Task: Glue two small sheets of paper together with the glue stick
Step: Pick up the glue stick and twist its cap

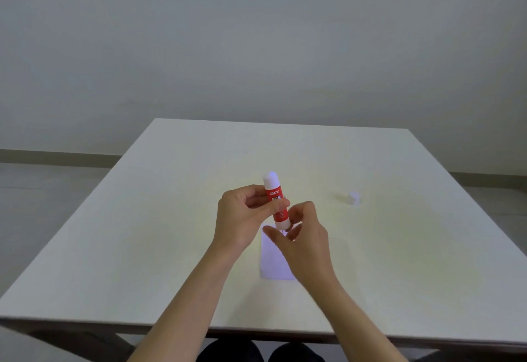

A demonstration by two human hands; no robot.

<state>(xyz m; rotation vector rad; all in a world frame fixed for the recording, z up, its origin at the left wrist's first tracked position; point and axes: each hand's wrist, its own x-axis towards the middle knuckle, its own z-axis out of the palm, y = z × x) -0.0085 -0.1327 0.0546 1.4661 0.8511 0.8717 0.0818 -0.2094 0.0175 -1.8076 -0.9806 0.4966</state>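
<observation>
The pale table (pixel 142 233) fills the lower half of the view, its near edge running across just above the person's knees, its far edge meeting a plain grey wall, and its left and right edges slanting outward toward the viewer. Most of the top is bare: wide open surface lies to the left of the hands, behind them toward the far edge, and along the near edge on both sides of the forearms. Off to the right, well apart from the hands, a small white cap (pixel 353 198) lies on the table. The glue stick (pixel 276 200) is held above the middle of the table, nearly upright and leaning slightly left at its top; its body is red with white lettering, its lower end white, and its top is a rounded white tip, somewhat washed out by the light. The left hand (pixel 242 216) curls around the red body, thumb across the front and fingers behind. The right hand (pixel 305 233) sits just below and to the right, its fingers bent around the stick's white base; blur hides how firmly they grip it. Under the hands, a small white sheet of paper (pixel 275 261) lies flat on the table, its near edge toward the person and its far part hidden by the right hand. Whether it is one sheet or two stacked cannot be told.
</observation>
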